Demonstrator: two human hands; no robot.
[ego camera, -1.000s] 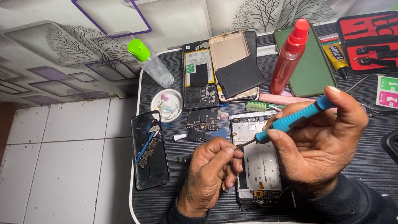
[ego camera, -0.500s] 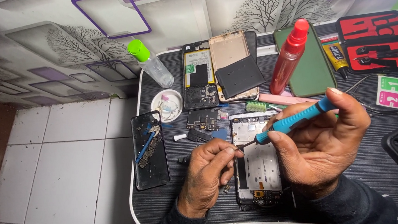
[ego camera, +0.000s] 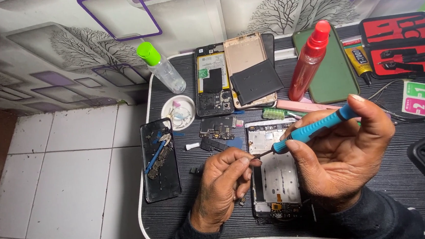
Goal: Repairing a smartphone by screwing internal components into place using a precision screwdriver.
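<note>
The blue screwdriver [ego camera: 310,129] slants down-left across the right hand [ego camera: 342,162], pinched between its thumb and fingers, its tip meeting the left hand [ego camera: 223,187], whose fingertips are pressed together on something too small to tell, both above the opened phone frame [ego camera: 274,173].

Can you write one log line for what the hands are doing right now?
right hand: holds blue screwdriver | left hand: pinches its tip | below: opened phone
</note>
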